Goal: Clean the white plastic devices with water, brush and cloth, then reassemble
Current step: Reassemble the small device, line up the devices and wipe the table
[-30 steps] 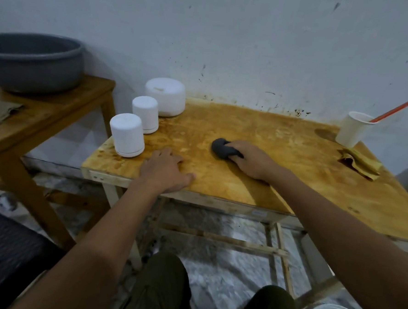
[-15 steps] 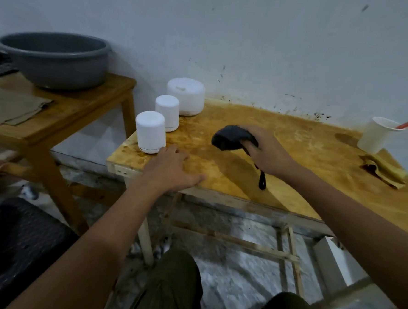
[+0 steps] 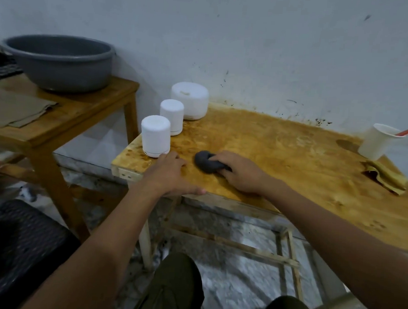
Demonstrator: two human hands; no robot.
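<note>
1. Across the centre and right of the frame, the stained wooden table (image 3: 293, 159) has bare room between the hands and its far edge.
2. Upper left, a round grey basin (image 3: 58, 61) sits on a side table (image 3: 81, 118).
3. Along the table's left edge stand three smooth white cylindrical devices (image 3: 171, 115).
4. The left hand (image 3: 170, 173) lies flat at the near edge, fingers straight, just beside the nearest device.
5. At centre, the right hand (image 3: 240, 173) curls its fingers round a dark wadded cloth (image 3: 205, 162) on the table.

No text, label, brand, number or sign can be read anywhere, neither on the white devices (image 3: 171, 115) at the left end of the table (image 3: 281, 164), nor the cup (image 3: 375, 141) at its far right corner, nor the basin (image 3: 58, 61) left of it.
</note>
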